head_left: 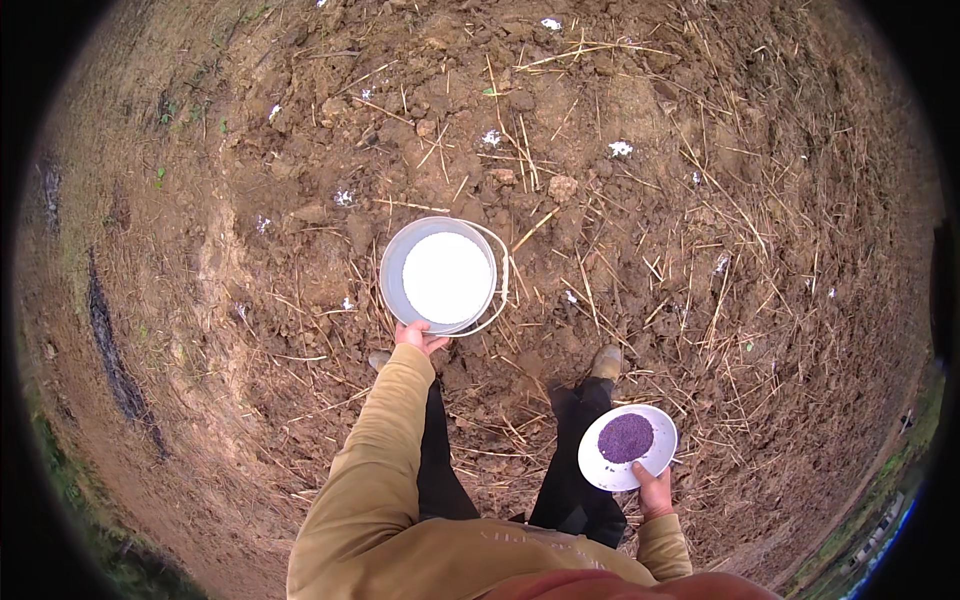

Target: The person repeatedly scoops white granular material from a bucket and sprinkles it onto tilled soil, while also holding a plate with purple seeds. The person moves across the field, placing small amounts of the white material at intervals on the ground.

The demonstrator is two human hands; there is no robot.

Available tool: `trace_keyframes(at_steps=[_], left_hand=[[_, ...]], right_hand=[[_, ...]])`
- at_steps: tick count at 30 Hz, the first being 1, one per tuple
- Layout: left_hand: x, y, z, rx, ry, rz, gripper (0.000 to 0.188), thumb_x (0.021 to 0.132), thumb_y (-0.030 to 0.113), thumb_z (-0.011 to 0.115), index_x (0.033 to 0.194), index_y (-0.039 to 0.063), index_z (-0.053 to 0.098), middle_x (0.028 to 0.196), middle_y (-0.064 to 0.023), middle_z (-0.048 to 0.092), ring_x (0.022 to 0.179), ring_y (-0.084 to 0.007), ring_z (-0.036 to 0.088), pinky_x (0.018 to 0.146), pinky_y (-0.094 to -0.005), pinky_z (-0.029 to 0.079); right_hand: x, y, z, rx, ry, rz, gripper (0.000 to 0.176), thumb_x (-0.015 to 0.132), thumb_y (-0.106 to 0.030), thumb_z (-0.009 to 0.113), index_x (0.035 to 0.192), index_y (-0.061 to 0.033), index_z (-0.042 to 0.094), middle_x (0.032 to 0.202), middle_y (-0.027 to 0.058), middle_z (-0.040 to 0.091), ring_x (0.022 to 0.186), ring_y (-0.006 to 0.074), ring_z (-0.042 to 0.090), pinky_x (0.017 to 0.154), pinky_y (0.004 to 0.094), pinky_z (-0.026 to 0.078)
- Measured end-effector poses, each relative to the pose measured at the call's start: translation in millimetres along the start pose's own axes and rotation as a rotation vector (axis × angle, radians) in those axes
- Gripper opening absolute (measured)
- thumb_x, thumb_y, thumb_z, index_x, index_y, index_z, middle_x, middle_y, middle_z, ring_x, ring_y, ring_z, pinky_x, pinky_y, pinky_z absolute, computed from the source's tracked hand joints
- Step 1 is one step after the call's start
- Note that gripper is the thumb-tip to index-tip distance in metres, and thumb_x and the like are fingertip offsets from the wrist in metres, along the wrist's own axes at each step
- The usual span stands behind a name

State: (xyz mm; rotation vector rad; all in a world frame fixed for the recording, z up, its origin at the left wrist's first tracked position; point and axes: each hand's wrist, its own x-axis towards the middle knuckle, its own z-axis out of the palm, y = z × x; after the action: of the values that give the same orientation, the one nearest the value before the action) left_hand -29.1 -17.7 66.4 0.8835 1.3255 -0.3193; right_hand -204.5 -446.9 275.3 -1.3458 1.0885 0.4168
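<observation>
My left hand (421,337) grips the near rim of a pale plastic bucket (392,279), whose wire handle hangs over to the right. White granular material (447,277) lies inside the bucket. Low on the right, my right hand (654,489) holds a shallow white bowl (590,457) by its near edge, thumb on the inside. In the bowl sits a heap of purple granules (625,439). The bucket and the bowl are apart, with the bowl nearer my body. My right fingers are partly hidden beneath the bowl.
Rough brown soil (315,255) with scattered straw stalks surrounds my feet. Small white patches (621,148) dot the ground ahead and to both sides. My shoes (607,363) stand apart on the soil. A dark strip (112,352) runs along the ground at the left.
</observation>
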Motion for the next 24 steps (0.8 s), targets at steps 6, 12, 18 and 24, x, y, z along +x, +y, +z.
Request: trace_keyframes(at_steps=[6,12,18,24], left_hand=[[-113,16,-112,0.029,0.065,0.013,0.067,0.071,0.004,0.046,0.134,0.009,0.027,0.117,-0.0251,0.050,0.095,-0.0458,0.058,0.077,-0.0578,0.054],[-198,9,-247,-0.154,0.275,0.010,0.048,0.072,0.007,0.048,0.118,-0.005,0.042,0.115,-0.0260,0.052,0.107,-0.0468,0.052,0.086,-0.0612,0.049],[-245,-17,-323,-0.479,0.259,-0.030,0.045,0.075,0.010,0.043,0.118,-0.005,0.045,0.123,-0.0194,0.051,0.109,-0.0445,0.051,0.092,-0.0593,0.045],[-268,-11,-329,-0.014,0.194,0.040,0.044,0.083,0.023,0.049,0.119,-0.003,0.050,0.117,-0.0147,0.058,0.106,-0.0292,0.055,0.089,-0.0412,0.048]], right_hand=[[-24,-23,-11,0.016,-0.044,0.019,0.042,0.079,0.003,0.062,0.119,0.0027,0.050,0.111,0.0099,0.061,0.097,0.0195,0.059,0.087,0.0325,0.046],[-35,-43,-29,-0.040,-0.154,-0.014,0.038,0.080,0.001,0.062,0.117,0.0039,0.053,0.108,0.0121,0.063,0.096,0.0217,0.061,0.085,0.0341,0.048],[-48,-68,-40,-0.068,-0.153,-0.011,0.038,0.080,0.000,0.061,0.118,0.0034,0.054,0.109,0.0124,0.063,0.097,0.0214,0.061,0.085,0.0342,0.048],[-48,-69,-50,0.033,-0.161,-0.049,0.038,0.081,-0.002,0.061,0.118,0.0030,0.055,0.109,0.0122,0.063,0.100,0.0213,0.060,0.089,0.0353,0.046]])
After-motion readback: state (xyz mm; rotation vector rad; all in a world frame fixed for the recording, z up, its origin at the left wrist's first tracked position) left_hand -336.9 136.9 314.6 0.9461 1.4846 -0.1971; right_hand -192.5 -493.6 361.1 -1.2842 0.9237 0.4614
